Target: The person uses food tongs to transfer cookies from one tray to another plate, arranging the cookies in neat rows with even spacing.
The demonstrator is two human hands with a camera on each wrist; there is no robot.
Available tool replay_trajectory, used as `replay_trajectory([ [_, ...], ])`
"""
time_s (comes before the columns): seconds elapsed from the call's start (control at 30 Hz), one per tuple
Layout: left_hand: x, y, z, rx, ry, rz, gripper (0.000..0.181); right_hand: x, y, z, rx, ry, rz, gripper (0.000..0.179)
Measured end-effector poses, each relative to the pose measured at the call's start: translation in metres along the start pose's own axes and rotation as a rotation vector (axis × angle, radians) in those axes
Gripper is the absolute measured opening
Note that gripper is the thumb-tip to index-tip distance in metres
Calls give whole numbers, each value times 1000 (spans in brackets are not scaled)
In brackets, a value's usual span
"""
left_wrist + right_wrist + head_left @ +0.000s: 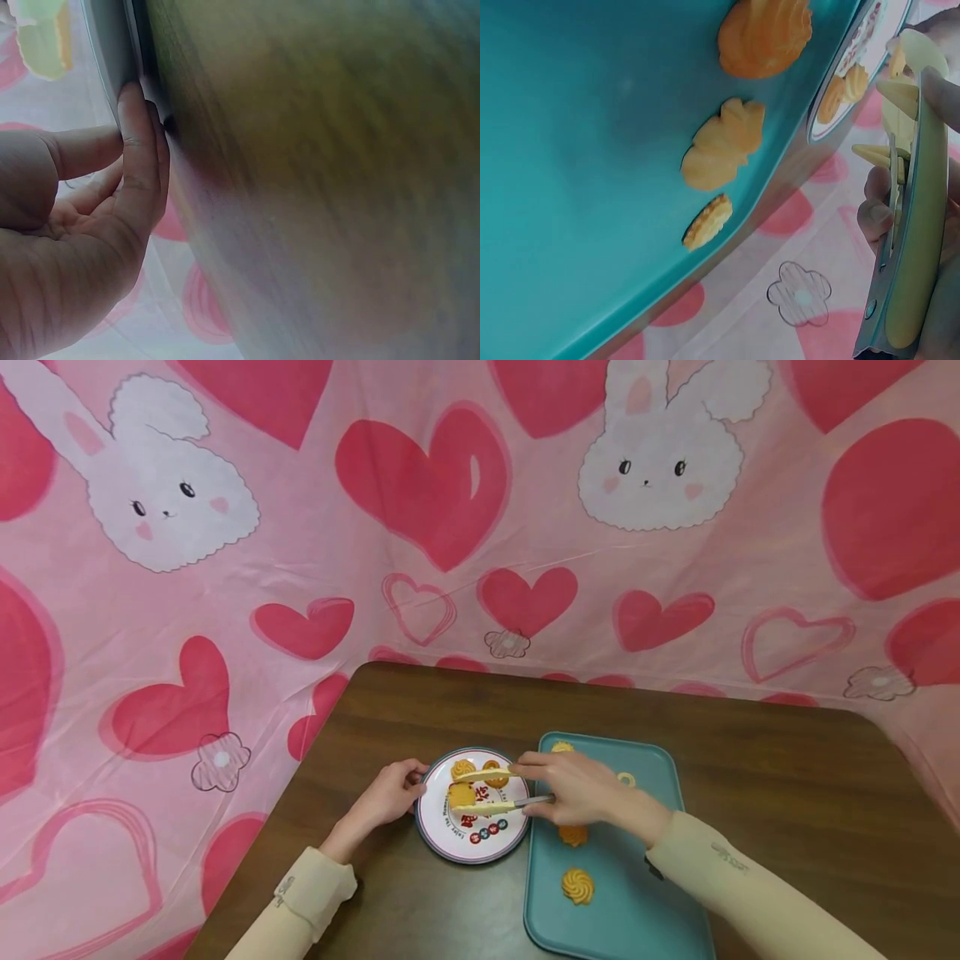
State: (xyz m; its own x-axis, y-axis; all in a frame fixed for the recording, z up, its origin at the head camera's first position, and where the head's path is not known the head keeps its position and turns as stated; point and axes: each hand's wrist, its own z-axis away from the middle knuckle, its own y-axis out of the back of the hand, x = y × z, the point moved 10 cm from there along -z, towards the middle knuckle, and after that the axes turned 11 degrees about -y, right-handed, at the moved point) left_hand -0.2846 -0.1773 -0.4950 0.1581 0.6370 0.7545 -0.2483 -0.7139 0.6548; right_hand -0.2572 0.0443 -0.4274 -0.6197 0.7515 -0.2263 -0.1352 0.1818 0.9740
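My left hand (pixel 388 792) pinches the left rim of a round white plate (pixel 442 833) with printed designs. In the left wrist view, its thumb and fingers grip the plate's edge (pixel 112 52). My right hand (pixel 573 787) holds a pair of pale yellow tongs (pixel 487 808) with metal parts, reaching over the plate from the right. The tong tips lie on either side of a squarish golden cookie (pixel 461 795); I cannot tell whether they squeeze it. A swirled cookie (pixel 462 767) and a ring-shaped cookie (pixel 497 775) sit at the back of the plate.
A teal tray (pixel 637 885) stands right of the plate, under my right forearm. On it lie a swirled cookie (pixel 577 887), another cookie (pixel 573 836), a small pale ring (pixel 626 778) and a cookie (pixel 562 747) at the back. A heart-patterned cloth hangs behind the brown table (pixel 780 793).
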Motion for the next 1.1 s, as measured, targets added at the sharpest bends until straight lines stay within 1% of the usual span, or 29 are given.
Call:
replay_trajectory([
  [0.37, 1, 2, 1, -1, -18, 14, 26, -12, -13, -16, -44, 27, 26, 58],
  [0.53, 1, 1, 1, -3, -13, 35, 26, -17, -19, -22, -45, 35, 22, 57],
  [0.7, 2, 1, 2, -9, -18, 31, 26, -21, -22, -25, -63, 38, 2, 57],
  [0.9, 0, -1, 1, -13, -11, 49, 27, -23, -22, -27, -55, 34, 4, 58],
  [1.1, -3, -2, 0, -4, -6, 54, 27, -24, -22, -28, -38, 43, 16, 59],
])
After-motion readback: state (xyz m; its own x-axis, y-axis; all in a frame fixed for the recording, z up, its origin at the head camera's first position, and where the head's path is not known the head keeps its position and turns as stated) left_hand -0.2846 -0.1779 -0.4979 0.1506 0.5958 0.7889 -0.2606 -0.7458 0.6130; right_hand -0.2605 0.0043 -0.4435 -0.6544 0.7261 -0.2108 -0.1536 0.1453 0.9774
